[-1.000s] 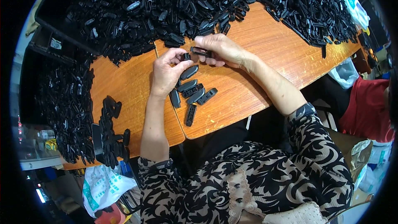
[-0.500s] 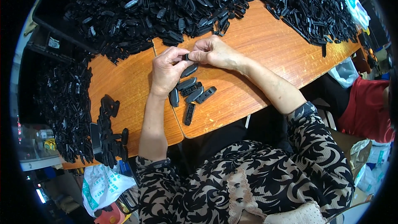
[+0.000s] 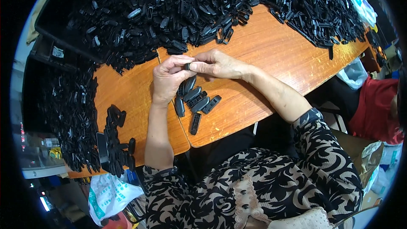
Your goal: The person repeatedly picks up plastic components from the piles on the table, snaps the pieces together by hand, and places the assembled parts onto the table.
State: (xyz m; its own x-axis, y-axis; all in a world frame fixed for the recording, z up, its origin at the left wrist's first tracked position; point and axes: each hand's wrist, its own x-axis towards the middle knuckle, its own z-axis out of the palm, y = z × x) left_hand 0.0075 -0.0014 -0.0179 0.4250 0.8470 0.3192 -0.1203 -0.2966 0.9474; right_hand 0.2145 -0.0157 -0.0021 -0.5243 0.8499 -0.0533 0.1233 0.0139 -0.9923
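Between the fingertips of both hands is a small black plastic piece (image 3: 187, 66), mostly covered by the fingers. My left hand (image 3: 168, 78) pinches it from the left. From the right, the thumb of my right hand (image 3: 218, 64) presses against it, with the other fingers curled behind. Just below the hands, several black oblong plastic casings (image 3: 199, 104) lie in a loose cluster on the wooden table (image 3: 241, 101). One casing (image 3: 195, 124) lies nearest the table's front edge, its hollow side showing.
A broad heap of black plastic parts (image 3: 169, 12) covers the far side, with more parts (image 3: 313, 12) at far right and down the left side (image 3: 70, 114). A smaller pile (image 3: 113, 144) sits at the left front edge. White plastic bags (image 3: 111, 195) hang below.
Both hands have come slightly lower in the picture, still holding the piece. My right thumb now lies flatter across it. The whole view has shifted a little.
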